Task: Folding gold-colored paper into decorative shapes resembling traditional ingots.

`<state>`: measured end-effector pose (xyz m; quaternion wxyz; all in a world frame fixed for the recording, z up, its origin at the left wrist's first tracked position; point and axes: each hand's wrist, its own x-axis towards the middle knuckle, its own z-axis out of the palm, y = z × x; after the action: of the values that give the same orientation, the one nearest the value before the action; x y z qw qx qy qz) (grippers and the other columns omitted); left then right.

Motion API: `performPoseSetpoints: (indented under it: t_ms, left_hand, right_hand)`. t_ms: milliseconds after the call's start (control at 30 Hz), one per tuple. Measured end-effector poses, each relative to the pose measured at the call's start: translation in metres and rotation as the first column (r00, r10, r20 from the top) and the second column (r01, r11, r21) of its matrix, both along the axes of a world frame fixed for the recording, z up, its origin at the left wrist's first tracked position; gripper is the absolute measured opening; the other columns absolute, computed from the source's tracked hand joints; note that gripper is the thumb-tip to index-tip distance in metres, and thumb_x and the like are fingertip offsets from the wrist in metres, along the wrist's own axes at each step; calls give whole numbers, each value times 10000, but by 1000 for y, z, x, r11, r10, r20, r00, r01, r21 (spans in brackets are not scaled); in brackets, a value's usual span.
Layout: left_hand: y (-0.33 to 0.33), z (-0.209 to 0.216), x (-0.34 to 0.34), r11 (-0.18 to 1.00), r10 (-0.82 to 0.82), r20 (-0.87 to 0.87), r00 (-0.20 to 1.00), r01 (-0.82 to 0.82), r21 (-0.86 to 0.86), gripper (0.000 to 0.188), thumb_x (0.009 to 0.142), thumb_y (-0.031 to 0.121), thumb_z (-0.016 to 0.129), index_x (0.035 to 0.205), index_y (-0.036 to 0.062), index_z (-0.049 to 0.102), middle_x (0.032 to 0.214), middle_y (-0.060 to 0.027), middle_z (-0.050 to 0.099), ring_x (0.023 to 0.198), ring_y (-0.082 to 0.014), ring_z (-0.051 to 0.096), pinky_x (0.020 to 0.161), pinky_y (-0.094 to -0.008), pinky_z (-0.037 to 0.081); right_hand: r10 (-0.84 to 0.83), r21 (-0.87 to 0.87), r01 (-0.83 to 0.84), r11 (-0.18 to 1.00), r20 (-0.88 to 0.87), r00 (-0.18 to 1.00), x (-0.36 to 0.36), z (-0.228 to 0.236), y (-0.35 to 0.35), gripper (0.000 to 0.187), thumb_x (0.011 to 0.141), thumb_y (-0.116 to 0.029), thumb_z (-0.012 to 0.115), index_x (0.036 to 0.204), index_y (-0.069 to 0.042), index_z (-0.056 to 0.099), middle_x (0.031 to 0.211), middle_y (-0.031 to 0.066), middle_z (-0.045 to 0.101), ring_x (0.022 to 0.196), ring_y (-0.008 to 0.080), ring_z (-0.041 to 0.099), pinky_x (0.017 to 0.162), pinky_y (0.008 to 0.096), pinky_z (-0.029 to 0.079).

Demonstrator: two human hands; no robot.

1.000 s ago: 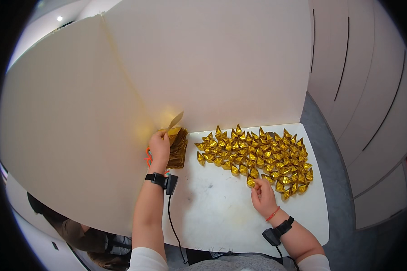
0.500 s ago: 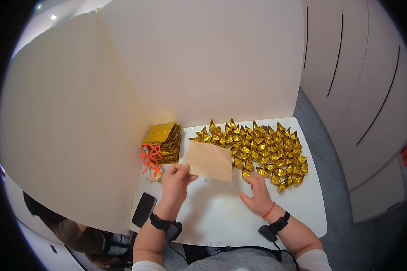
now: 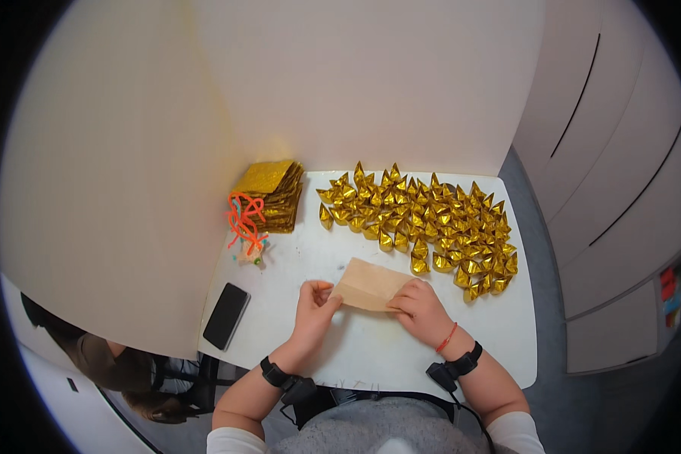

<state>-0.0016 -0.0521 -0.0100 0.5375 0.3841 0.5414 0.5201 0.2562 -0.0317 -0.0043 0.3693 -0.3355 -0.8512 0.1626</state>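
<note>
Between my two hands is a sheet of tan paper (image 3: 372, 284), its dull side up, over the near middle of the white table. My left hand (image 3: 316, 304) pinches its left corner between thumb and fingers. On the other side my right hand (image 3: 420, 309) grips the right end, with the fingers over the paper. Beyond it, several folded gold foil paper ingots (image 3: 431, 219) spread across the back and right of the table. A thick stack of gold foil paper (image 3: 268, 193) lies at the back left.
Orange fuzzy strands (image 3: 244, 219) lie against the stack, with a small tan object (image 3: 251, 251) just below. A black phone (image 3: 226, 316) rests near the table's left edge. Pale panels (image 3: 371, 91) rise behind and at left. At lower left, part of another person (image 3: 113, 363) shows.
My right hand has closed on the right end of the paper, which it was apart from before. The sheet has come down closer to me. The whole view has shifted slightly.
</note>
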Motion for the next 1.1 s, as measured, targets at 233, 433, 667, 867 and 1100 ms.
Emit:
performPoseSetpoints:
  t_ms: [233, 433, 667, 867, 1100]
  left_hand:
    - [27, 19, -9, 791, -439, -538, 719, 594, 149, 530, 858, 194, 824, 1301, 37, 580, 1220, -78, 643, 1187, -210, 587, 1033, -386, 458]
    - [52, 9, -4, 701, -631, -465, 621, 713, 2, 416, 836, 171, 825, 1203, 43, 676, 1051, -96, 720, 929, -176, 670, 847, -316, 546]
    - [54, 10, 4, 794, -576, -484, 659, 593, -136, 284, 873, 74, 794, 1133, 6, 702, 952, -45, 739, 904, -129, 678, 817, -289, 553]
    - [48, 2, -3, 825, -515, -445, 732, 565, -26, 391, 865, 98, 819, 1219, 17, 675, 1009, -89, 746, 909, -124, 678, 795, -300, 561]
    - [41, 10, 3, 892, -343, -688, 639, 451, -26, 524, 829, 179, 849, 1298, 79, 639, 847, -109, 711, 780, -185, 694, 732, -316, 551]
  right_hand:
    - [-87, -219, 89, 972, 18, 996, 0, 5, -2, 98, 810, -80, 732, 908, -67, 735, 864, 104, 686, 873, 305, 649, 828, 411, 517]
    - [-132, -507, 126, 853, 24, 991, 7, 17, -6, 149, 895, -153, 721, 967, -25, 746, 843, 130, 684, 771, 274, 652, 704, 364, 524]
    - [-197, -684, 142, 715, -3, 980, 14, -1, 2, 228, 920, -206, 730, 1014, 2, 731, 803, 117, 682, 698, 163, 614, 661, 314, 503]
    - [-204, -672, 134, 728, -25, 979, 18, -5, 2, 221, 896, -170, 752, 1047, -13, 717, 814, 78, 682, 686, 143, 602, 652, 302, 504]
    - [-339, -582, 265, 769, -19, 941, 9, -12, -3, 326, 874, -93, 782, 1154, -31, 627, 765, 30, 607, 679, 92, 564, 623, 255, 477]
